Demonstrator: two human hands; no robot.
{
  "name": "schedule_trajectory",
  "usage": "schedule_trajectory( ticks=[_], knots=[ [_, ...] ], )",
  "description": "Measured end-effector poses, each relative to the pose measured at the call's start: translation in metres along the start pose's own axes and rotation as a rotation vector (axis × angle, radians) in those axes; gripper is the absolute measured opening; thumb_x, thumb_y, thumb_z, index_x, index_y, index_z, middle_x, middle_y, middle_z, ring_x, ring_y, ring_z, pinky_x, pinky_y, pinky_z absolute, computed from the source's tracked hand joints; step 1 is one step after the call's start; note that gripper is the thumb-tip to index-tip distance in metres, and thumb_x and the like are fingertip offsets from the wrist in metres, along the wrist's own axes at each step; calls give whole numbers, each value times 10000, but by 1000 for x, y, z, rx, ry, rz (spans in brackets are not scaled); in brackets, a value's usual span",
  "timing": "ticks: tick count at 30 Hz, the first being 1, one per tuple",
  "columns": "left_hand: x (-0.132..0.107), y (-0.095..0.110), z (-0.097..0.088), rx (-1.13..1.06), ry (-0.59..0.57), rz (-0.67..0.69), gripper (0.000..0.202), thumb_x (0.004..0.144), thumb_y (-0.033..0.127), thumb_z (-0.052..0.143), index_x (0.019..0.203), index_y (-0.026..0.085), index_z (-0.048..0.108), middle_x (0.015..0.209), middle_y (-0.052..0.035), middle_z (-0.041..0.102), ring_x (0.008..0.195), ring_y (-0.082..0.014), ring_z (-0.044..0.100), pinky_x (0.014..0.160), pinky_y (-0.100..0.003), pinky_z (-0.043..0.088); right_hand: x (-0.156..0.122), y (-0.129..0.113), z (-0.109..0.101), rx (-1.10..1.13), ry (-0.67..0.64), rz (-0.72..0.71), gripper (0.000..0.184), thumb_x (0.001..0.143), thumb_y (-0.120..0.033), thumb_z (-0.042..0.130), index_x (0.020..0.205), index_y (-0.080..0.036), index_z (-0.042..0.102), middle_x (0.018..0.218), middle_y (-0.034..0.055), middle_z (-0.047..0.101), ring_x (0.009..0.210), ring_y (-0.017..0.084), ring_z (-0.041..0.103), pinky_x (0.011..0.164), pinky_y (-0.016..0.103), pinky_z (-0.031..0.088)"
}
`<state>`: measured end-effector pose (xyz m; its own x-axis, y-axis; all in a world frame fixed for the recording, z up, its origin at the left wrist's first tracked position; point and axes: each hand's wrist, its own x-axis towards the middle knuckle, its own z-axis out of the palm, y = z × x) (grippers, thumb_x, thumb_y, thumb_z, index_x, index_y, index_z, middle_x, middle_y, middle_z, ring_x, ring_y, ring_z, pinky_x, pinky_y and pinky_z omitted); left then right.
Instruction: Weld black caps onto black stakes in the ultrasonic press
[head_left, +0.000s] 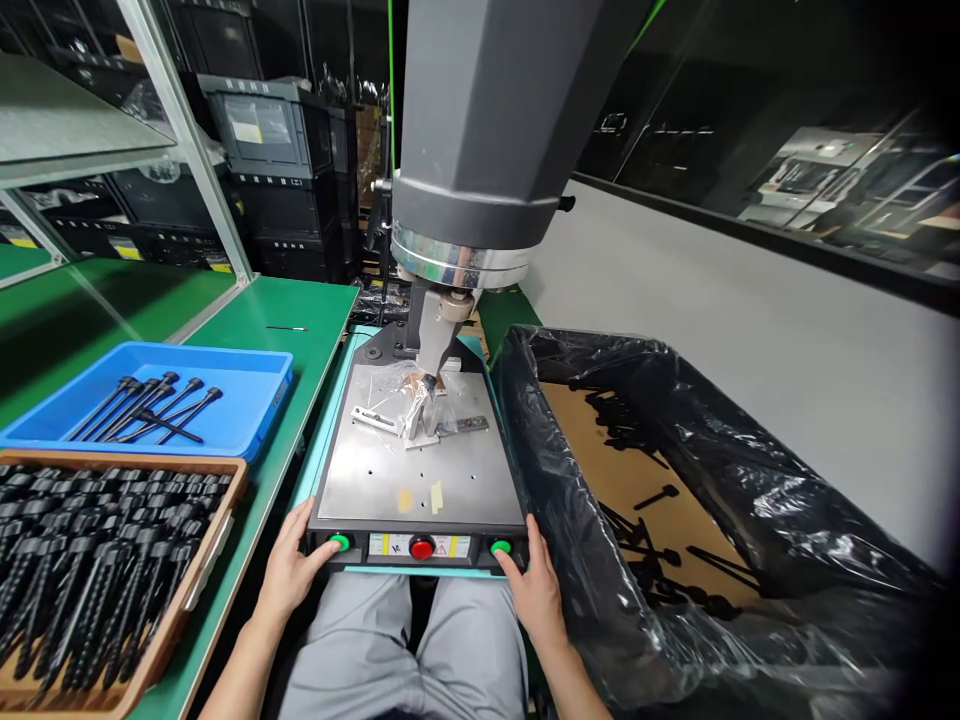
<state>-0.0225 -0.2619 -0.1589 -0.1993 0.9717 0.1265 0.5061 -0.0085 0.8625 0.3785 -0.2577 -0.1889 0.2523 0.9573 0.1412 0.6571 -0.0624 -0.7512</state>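
Observation:
My left hand [291, 572] rests against the front left corner of the press machine's base, its thumb on the left green button [340, 543]. My right hand [534, 585] grips the front right corner, thumb touching the right green button [499, 547]. A red button [421, 547] sits between them. On the steel plate [420, 470] the machine's horn [435, 335] is pressed down onto a small part wrapped in clear plastic [420, 400] in a fixture.
A blue tray [247, 400] with several black rods and a wooden tray [217, 545] full of black rods lie on the green bench at left. A cardboard box lined with a black bag [600, 480] holds black rods at right. Black crates stand behind.

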Motion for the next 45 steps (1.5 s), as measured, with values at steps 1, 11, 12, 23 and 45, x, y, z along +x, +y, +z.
schedule_trajectory(
  ticks=[1, 11, 12, 23, 45],
  knots=[
    [-1, 0, 1, -2, 6, -3, 663, 766, 480, 671, 1366, 266, 489, 1426, -81, 464, 1355, -292, 412, 1160, -451, 289, -1, 0, 0, -5, 3, 6, 793, 841, -577, 510, 1507, -227, 260, 1492, 136, 392, 1386, 330, 352, 1089, 509, 361],
    [1, -5, -1, -37, -5, -18, 648, 779, 459, 662, 1366, 248, 488, 1432, -91, 464, 1359, -285, 410, 1135, -448, 341, -2, -4, 1, -51, -28, 12, 873, 836, -588, 505, 1530, -175, 172, 1523, 179, 320, 1415, 336, 290, 1089, 501, 350],
    [1, -6, -1, -37, -4, -13, 647, 778, 461, 661, 1363, 242, 492, 1430, -96, 467, 1354, -284, 416, 1130, -450, 349, -3, -4, 1, -56, -21, 14, 877, 837, -589, 506, 1530, -168, 172, 1519, 182, 326, 1410, 339, 299, 1088, 499, 351],
    [6, 46, 12, -59, 369, 16, 371, 820, 422, 621, 1101, 184, 667, 1185, -105, 633, 1123, -262, 596, 1021, -428, 453, -2, -9, -1, -35, -17, 26, 885, 821, -561, 562, 1527, -168, 200, 1508, 186, 350, 1394, 352, 326, 1062, 502, 377],
    [95, 183, 65, -960, -37, -248, 464, 614, 368, 820, 961, 120, 639, 703, -2, 623, 609, -113, 634, 554, -209, 440, 12, -111, 18, 608, -133, -67, 362, 873, -486, 593, 1043, -171, 648, 916, 119, 713, 834, 249, 701, 796, 423, 582]
  ],
)
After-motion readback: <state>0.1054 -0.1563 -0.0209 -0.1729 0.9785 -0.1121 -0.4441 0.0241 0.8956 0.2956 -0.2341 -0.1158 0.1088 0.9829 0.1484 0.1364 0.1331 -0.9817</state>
